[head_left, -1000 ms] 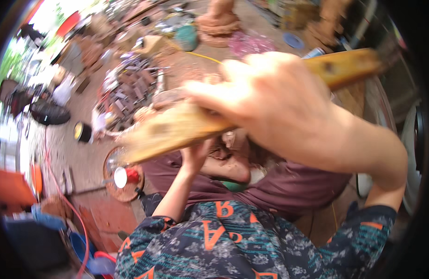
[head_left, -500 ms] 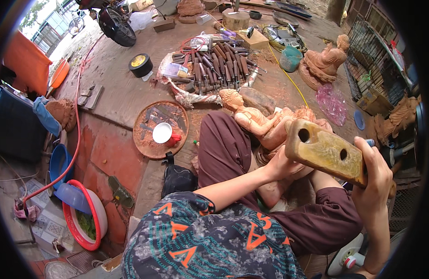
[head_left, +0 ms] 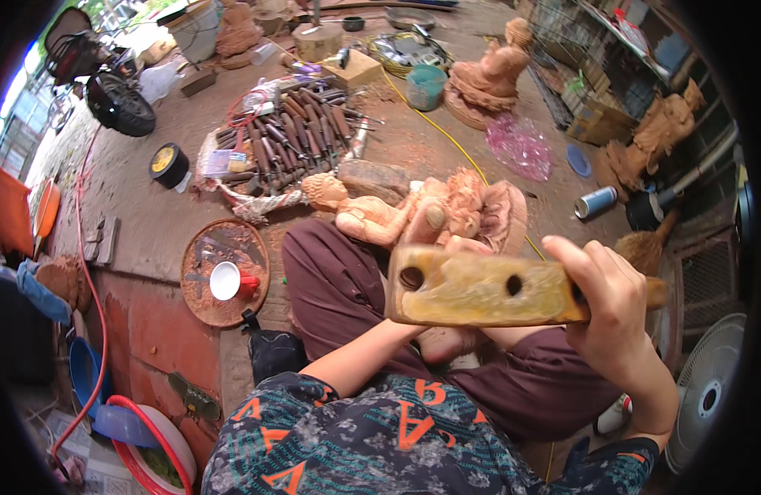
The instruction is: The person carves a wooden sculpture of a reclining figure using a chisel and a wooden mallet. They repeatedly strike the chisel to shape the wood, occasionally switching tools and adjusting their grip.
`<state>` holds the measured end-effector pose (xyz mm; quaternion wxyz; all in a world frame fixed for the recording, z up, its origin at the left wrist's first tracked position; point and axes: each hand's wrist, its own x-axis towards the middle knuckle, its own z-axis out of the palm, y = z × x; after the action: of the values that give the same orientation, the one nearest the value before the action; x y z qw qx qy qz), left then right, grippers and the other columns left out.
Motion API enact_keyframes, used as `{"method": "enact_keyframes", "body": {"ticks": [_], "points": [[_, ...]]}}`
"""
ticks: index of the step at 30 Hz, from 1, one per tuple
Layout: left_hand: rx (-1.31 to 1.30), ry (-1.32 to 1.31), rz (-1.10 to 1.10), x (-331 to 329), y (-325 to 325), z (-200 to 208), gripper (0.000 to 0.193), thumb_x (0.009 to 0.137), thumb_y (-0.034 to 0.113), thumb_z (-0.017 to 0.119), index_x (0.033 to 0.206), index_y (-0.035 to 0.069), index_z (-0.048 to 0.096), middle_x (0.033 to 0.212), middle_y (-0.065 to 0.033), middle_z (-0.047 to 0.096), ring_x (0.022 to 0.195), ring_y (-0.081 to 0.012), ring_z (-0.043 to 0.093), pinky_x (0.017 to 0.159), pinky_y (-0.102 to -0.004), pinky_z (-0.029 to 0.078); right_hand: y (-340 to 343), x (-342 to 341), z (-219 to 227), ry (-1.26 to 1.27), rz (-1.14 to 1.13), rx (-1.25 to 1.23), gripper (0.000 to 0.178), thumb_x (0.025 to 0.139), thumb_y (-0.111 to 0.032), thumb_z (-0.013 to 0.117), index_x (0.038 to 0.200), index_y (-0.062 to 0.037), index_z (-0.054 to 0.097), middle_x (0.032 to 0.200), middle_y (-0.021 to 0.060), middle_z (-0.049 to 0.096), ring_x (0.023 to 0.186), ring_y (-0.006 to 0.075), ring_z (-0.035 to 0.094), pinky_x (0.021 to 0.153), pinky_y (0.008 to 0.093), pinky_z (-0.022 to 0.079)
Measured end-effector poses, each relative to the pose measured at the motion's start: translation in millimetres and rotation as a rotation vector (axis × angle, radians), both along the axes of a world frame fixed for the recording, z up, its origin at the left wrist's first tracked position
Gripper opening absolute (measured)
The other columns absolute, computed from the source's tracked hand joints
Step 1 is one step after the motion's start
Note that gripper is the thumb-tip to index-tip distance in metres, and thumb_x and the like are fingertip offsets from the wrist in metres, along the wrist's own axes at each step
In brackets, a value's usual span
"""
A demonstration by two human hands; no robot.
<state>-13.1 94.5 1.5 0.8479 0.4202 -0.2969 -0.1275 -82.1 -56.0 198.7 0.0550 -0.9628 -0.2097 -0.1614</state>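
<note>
My right hand point(head_left: 613, 307) grips one end of a yellowish wooden mallet block point(head_left: 479, 289) with two round holes and holds it level above my lap. My left hand point(head_left: 451, 340) sits mostly hidden behind the block, closed around a rounded wooden tool handle point(head_left: 427, 221) that pokes up beyond it. The handle rests against a pale carved wooden figure point(head_left: 372, 216) lying across my knees, which are covered by maroon trousers point(head_left: 331, 289).
Several chisels point(head_left: 290, 136) lie on a mat ahead. A round tray point(head_left: 200, 309) with a white cup is on my left. Beyond are a teal bucket point(head_left: 426, 84), a carved statue point(head_left: 492, 70), a spray can point(head_left: 595, 201), a fan point(head_left: 711, 396) and a red-rimmed basin point(head_left: 153, 450).
The mallet has come down from close in front of the camera to lap height and now lies level. The view has swung so the carving and chisels sit further ahead.
</note>
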Motion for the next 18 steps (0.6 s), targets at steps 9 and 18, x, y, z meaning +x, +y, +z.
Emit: {"method": "enact_keyframes", "body": {"ticks": [9,18], "points": [[0.518,-0.220,0.204,-4.7,12.4,-19.5,0.048,0.090,0.015,0.061,0.131,0.005,0.039,0.127,-0.0115,0.049,0.117,-0.0198,0.050,0.097,-0.0354,0.044,-20.8,13.8,-8.6,-0.072,0.025,-0.003,0.059,0.060,-0.043,0.075,0.112,-0.0181,0.061,0.072,0.0045,0.046,0.063,0.0222,0.051,0.055,0.0351,0.039],[0.159,-0.085,0.289,-4.5,-5.7,6.2,0.029,0.080,-0.001,0.072,0.104,0.000,0.055,0.106,-0.0132,0.062,0.094,-0.0176,0.062,0.080,-0.0284,0.051,-52.0,39.3,-41.9,-0.047,-0.005,0.212,0.054,0.065,-0.002,0.062,0.116,-0.0166,0.057,0.085,0.0098,0.062,0.076,0.0321,0.062,0.064,0.0414,0.050]]}}
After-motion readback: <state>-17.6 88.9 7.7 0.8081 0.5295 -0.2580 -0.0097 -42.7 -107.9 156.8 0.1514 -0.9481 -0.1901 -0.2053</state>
